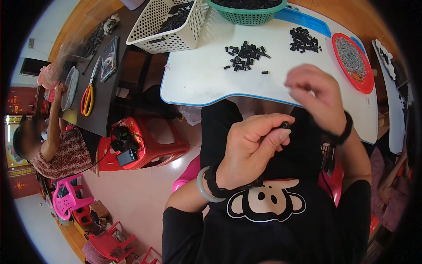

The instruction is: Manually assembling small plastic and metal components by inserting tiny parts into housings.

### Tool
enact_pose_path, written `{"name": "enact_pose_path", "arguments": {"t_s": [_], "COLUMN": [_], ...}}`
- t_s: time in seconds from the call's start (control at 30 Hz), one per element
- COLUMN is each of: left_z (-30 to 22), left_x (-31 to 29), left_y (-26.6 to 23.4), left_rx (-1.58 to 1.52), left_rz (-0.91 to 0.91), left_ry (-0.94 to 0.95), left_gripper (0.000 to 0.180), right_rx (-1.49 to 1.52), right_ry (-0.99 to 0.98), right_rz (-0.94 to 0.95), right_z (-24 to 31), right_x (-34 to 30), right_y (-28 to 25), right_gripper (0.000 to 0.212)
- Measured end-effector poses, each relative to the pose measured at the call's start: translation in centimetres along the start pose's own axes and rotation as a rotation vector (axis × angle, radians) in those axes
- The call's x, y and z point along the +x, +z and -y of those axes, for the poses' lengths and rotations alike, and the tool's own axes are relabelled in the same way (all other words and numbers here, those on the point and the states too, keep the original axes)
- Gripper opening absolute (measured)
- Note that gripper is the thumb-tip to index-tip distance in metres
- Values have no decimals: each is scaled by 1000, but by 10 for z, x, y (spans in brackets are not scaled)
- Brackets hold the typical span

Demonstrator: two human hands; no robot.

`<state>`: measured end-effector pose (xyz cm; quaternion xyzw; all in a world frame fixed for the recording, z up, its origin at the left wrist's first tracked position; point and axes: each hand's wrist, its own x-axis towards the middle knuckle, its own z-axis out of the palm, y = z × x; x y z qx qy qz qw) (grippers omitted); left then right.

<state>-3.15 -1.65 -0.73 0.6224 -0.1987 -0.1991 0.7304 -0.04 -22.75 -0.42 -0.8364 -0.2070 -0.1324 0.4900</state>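
Note:
My left hand [257, 143] is closed in a pinch around a small black plastic part [285, 125], held over my lap just off the table's near edge. Most of the part is hidden by the thumb and fingers. My right hand [321, 94] hovers above the near right of the table, its fingers curled and smeared by motion; whether anything sits between them is not visible. Beyond it, on the white table [198, 83], lie a loose pile of short black plastic parts [246, 56] and a second black pile [304, 40]. A red tray [369, 84] holds many small silvery metal pieces.
At the back stand a white perforated basket [176, 42] and a green colander [246, 17], both holding black parts. Scissors with yellow handles [88, 99] lie on a dark table at left, where another person [66, 149] sits. A red stool [154, 145] carries black devices.

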Motion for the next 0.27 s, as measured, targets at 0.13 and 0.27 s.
{"name": "enact_pose_path", "arguments": {"t_s": [0.13, 0.27], "left_z": [1, -6], "left_x": [1, -4], "left_y": [-3, -10], "left_rx": [-66, -90], "left_rz": [25, 28], "left_ry": [159, 126], "left_gripper": [24, 25], "right_rx": [-242, -403], "right_ry": [125, 145], "right_rz": [207, 379], "right_z": [-56, -90], "right_x": [32, 44], "right_y": [6, 25], "right_gripper": [16, 24]}}
